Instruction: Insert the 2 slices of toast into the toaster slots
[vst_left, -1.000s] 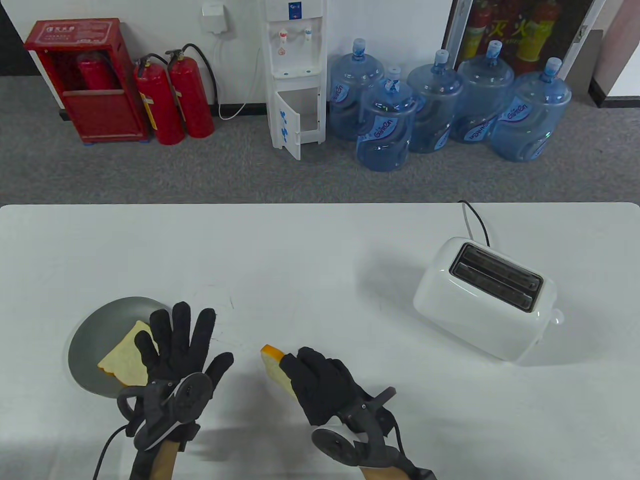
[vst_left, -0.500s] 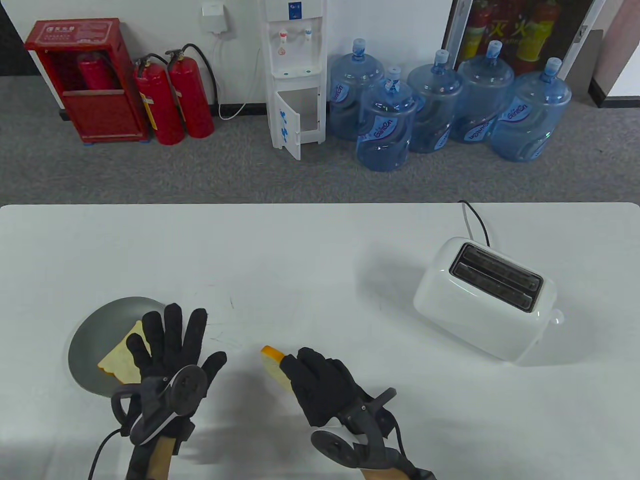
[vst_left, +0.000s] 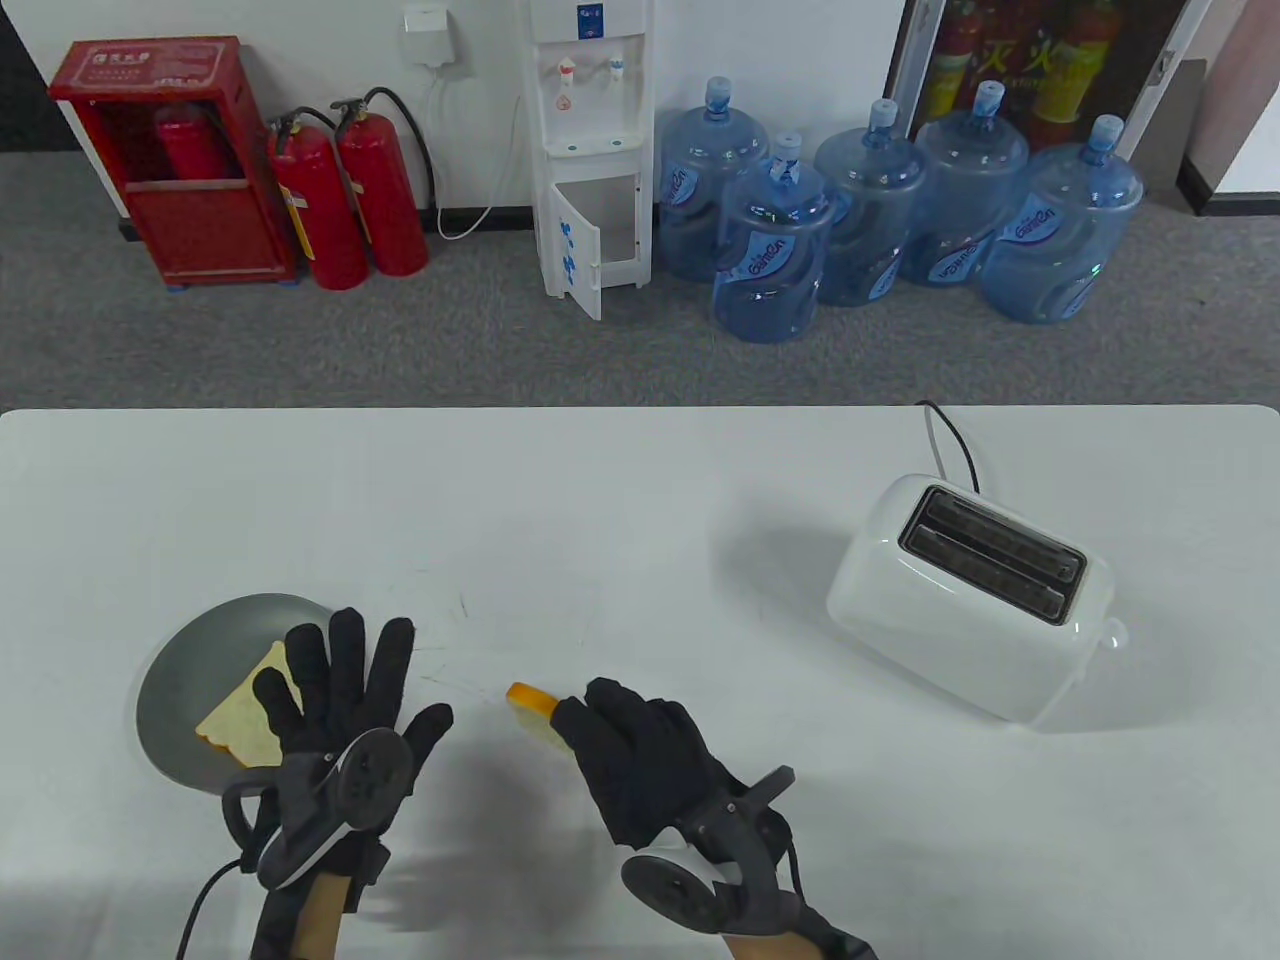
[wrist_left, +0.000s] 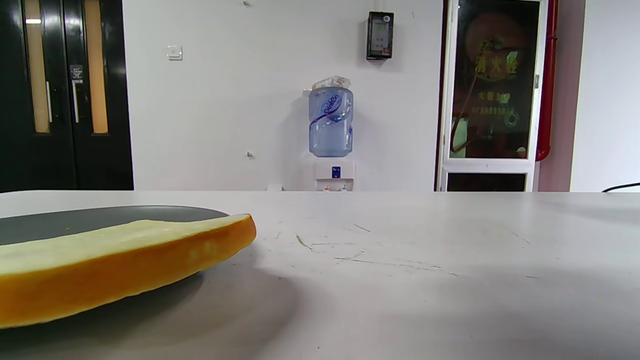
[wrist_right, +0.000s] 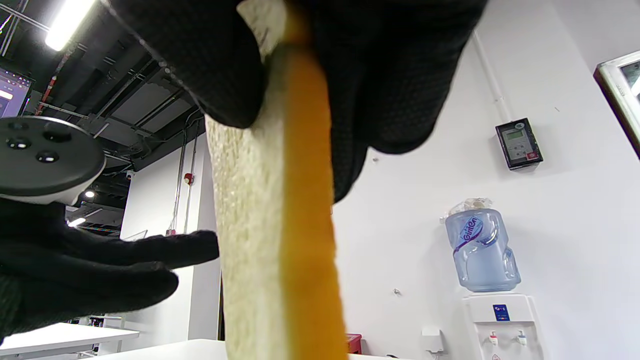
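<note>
While the toaster (vst_left: 968, 592) stands near the right edge of the tabletop (vst_left: 600, 500), with both slots turned up and empty, I see that it lies well apart from my two hands, which are close to the near edge. The slots run slantwise, from far-left to near-right, so I judge the slice must be turned to follow this line before it goes down.

My right hand (vst_left: 650, 760) is the nearer one to the toaster. Its fingers (wrist_right: 200, 65) are curled round one slice of toast (vst_left: 533, 708) and pinch it on both faces; in the right wrist view the slice stands on edge, crust toward the camera, above the tabletop. The toaster is to the right and farther from this hand.

My left hand (vst_left: 340, 720) hovers with straight, spread fingers above the grey plate (vst_left: 175, 690) near the near-left corner, and holds nothing. The second slice of toast (vst_left: 240, 715) lies flat on this plate, partly under that hand.
</note>
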